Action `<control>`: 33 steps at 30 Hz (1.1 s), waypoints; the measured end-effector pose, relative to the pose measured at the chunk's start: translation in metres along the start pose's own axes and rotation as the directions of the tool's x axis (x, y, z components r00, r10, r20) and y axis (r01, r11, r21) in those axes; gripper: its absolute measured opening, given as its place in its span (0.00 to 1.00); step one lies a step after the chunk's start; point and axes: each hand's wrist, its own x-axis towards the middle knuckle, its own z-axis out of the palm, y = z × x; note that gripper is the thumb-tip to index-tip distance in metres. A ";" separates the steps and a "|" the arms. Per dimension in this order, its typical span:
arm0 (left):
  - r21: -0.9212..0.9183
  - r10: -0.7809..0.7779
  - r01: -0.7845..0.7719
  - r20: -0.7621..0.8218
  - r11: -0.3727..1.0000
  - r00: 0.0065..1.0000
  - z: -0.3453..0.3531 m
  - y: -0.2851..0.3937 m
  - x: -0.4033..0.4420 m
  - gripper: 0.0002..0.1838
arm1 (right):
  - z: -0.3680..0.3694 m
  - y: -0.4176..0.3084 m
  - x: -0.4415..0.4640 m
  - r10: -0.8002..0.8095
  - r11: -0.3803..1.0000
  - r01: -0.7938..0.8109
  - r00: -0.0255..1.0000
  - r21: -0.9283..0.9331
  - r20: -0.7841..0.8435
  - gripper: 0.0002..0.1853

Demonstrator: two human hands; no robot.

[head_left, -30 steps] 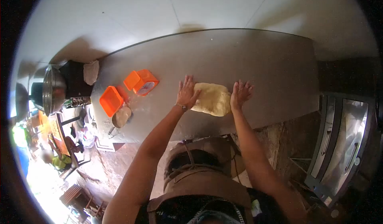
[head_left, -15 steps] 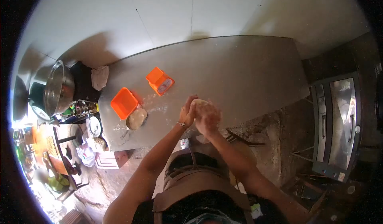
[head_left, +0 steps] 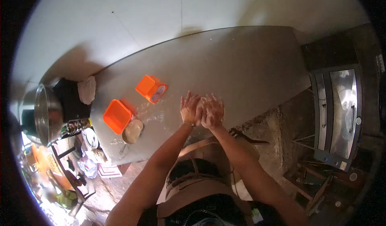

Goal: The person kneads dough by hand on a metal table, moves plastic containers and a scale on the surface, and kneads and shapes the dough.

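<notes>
Side by side above the near edge of the grey table [head_left: 241,65], my left hand [head_left: 189,110] and my right hand [head_left: 213,110] have their fingers stretched and spread. White flour or dough coats the fingers, mostly on the right hand. The hands touch or overlap along their inner sides, and anything beneath the palms is hidden. A bracelet circles my left wrist. To the left of the hands stand an orange kitchen scale [head_left: 151,89], an orange rectangular tub [head_left: 117,116] and a round bowl of pale powder [head_left: 132,132].
White powder [head_left: 155,115] is scattered on the table near the bowl. A large metal bowl [head_left: 48,115] and a crumpled cloth [head_left: 86,90] are at the far left. On the right is a metal oven [head_left: 337,115] with glass doors. A person [head_left: 64,198] is at lower left.
My hands were pressed together around a pale lump, the right one blurred by motion. They now lie spread side by side, and the lump is not visible. The view has shifted slightly.
</notes>
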 end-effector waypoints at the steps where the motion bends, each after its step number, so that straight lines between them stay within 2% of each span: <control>1: 0.065 0.052 -0.051 -0.011 0.997 0.999 0.002 0.001 0.005 0.30 | 0.004 0.004 0.003 0.005 1.000 -0.005 1.000 -0.001 0.000 0.22; 2: 0.075 0.052 -0.055 0.035 0.996 0.998 0.001 0.000 0.011 0.34 | 0.005 0.007 0.004 0.005 1.000 -0.005 1.000 -0.018 0.001 0.22; 3: 0.073 0.048 -0.051 0.039 0.996 0.998 0.001 -0.001 0.018 0.34 | 0.008 0.011 0.005 0.006 0.999 -0.006 1.000 -0.034 0.006 0.22; 5: 0.181 0.114 -0.118 0.029 0.976 0.993 0.001 -0.001 0.030 0.35 | 0.017 0.024 0.010 0.027 1.000 -0.027 0.999 -0.012 0.034 0.24; 9: 0.280 0.076 -0.094 0.076 0.955 0.994 0.010 0.001 0.063 0.36 | 0.028 0.048 0.034 0.083 0.994 -0.087 0.995 0.071 0.060 0.26; 13: 0.326 -0.038 -0.003 0.120 0.945 0.992 0.029 -0.003 0.115 0.38 | 0.043 0.078 0.068 0.107 0.989 -0.113 0.992 0.097 0.063 0.24; 16: 0.391 -0.097 0.043 0.120 0.919 0.988 0.037 0.007 0.150 0.37 | 0.061 0.102 0.086 0.140 0.988 -0.140 0.990 0.058 0.013 0.21; 18: 0.439 -0.119 0.054 0.120 0.897 0.986 0.043 0.009 0.168 0.36 | 0.066 0.114 0.101 0.136 0.988 -0.128 0.987 0.084 -0.091 0.19; 20: 0.442 -0.006 -0.024 0.066 0.897 0.998 0.048 0.005 0.182 0.34 | 0.070 0.126 0.116 0.160 0.986 -0.156 0.985 0.066 -0.058 0.19; 22: 0.448 0.007 -0.036 0.064 0.893 0.998 0.048 0.006 0.192 0.34 | 0.086 0.138 0.118 0.192 0.981 -0.191 0.981 0.041 -0.028 0.18; 24: 0.445 0.049 -0.068 0.055 0.893 0.997 0.055 0.004 0.195 0.34 | 0.098 0.151 0.118 0.069 0.993 -0.089 0.974 -0.082 -0.217 0.19; 25: 0.485 0.061 -0.085 0.066 0.870 0.996 0.056 0.003 0.195 0.34 | 0.094 0.149 0.115 0.065 0.992 -0.089 0.969 -0.091 -0.238 0.19; 27: 0.524 0.102 -0.121 0.065 0.843 0.993 0.058 -0.003 0.191 0.35 | 0.077 0.126 0.120 0.248 0.948 -0.273 0.956 -0.165 -0.156 0.20; 28: 0.515 0.102 -0.148 0.117 0.844 0.988 0.060 -0.006 0.185 0.34 | 0.072 0.119 0.115 0.240 0.947 -0.271 0.954 -0.171 -0.182 0.20; 30: 0.507 0.121 -0.192 0.170 0.840 0.978 0.056 -0.005 0.172 0.33 | 0.067 0.107 0.099 0.273 0.904 -0.273 0.961 -0.329 -0.048 0.23; 31: 0.472 0.105 -0.225 0.267 0.852 0.958 0.053 -0.005 0.161 0.33 | 0.060 0.102 0.091 0.277 0.901 -0.282 0.959 -0.330 -0.063 0.23; 32: 0.436 0.082 -0.247 0.362 0.865 0.929 0.049 -0.005 0.145 0.32 | 0.049 0.093 0.082 0.355 0.923 -0.340 0.933 -0.182 0.058 0.23; 33: 0.438 0.084 -0.250 0.364 0.864 0.928 0.042 -0.005 0.126 0.32 | 0.039 0.082 0.070 0.405 0.913 -0.406 0.894 -0.035 0.191 0.23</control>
